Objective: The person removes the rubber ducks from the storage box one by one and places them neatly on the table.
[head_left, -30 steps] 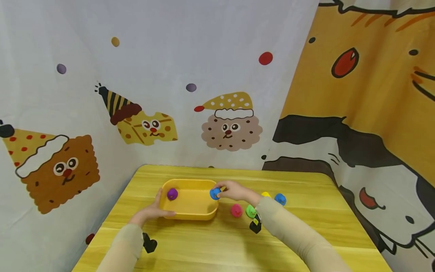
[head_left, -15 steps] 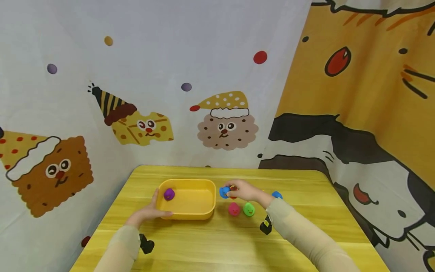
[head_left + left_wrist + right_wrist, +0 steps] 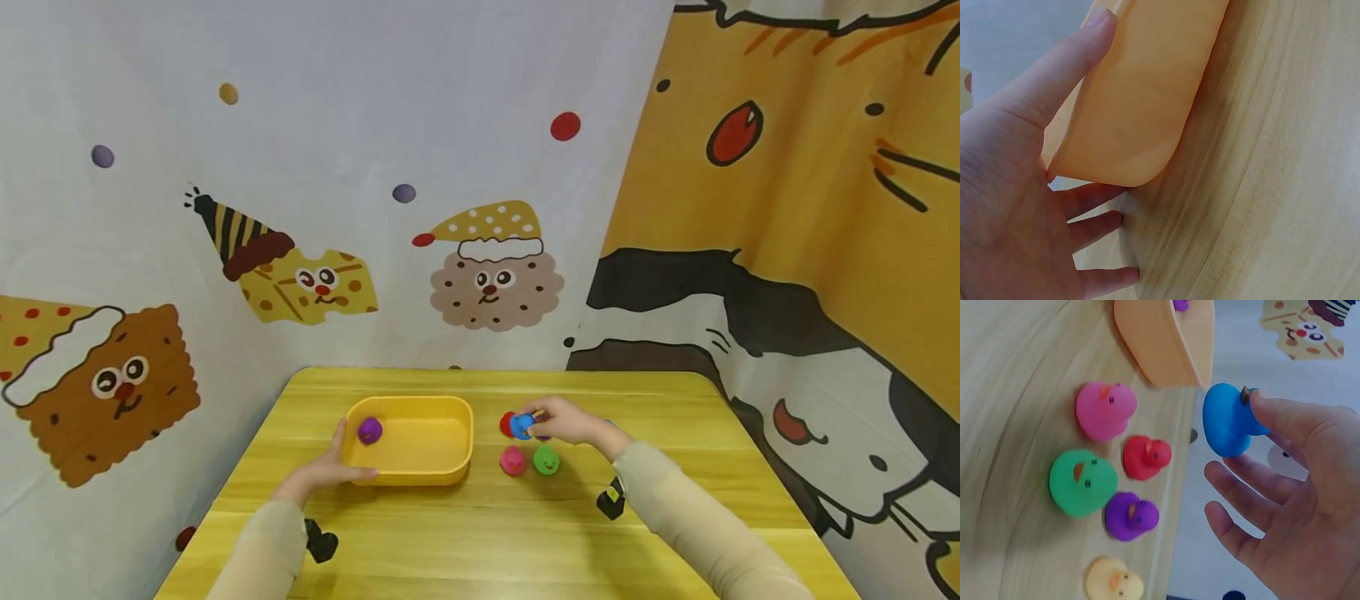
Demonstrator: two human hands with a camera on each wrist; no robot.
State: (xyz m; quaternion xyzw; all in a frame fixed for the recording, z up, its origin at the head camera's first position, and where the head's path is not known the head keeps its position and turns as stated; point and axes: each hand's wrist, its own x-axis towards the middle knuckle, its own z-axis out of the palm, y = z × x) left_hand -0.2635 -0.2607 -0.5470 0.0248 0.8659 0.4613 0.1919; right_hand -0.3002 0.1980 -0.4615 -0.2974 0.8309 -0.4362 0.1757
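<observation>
My right hand (image 3: 566, 419) pinches a blue rubber duck (image 3: 1229, 420) between thumb and fingers, raised above the table to the right of a yellow plastic tub (image 3: 408, 479). My left hand (image 3: 315, 475) rests against the tub's near left corner, thumb along the near side, other fingers fairly straight at the left end. Inside the tub, on the left, sits a purple duck (image 3: 370, 431). Below the right hand stand a pink duck (image 3: 513, 461), a green duck (image 3: 546, 461), a red duck (image 3: 1147, 456), another purple duck (image 3: 1132, 516) and a yellow duck (image 3: 1114, 580).
The wooden table (image 3: 480, 542) ends at a cartoon-printed curtain (image 3: 322, 167) at the back and sides. A bit of another blue duck (image 3: 611, 422) shows behind the right wrist, mostly hidden. Black devices (image 3: 611, 500) are worn at both wrists.
My right hand has carried the blue duck rightward, from over the tub's right rim to above the loose ducks. The left hand stays at the tub; the head view has shifted slightly.
</observation>
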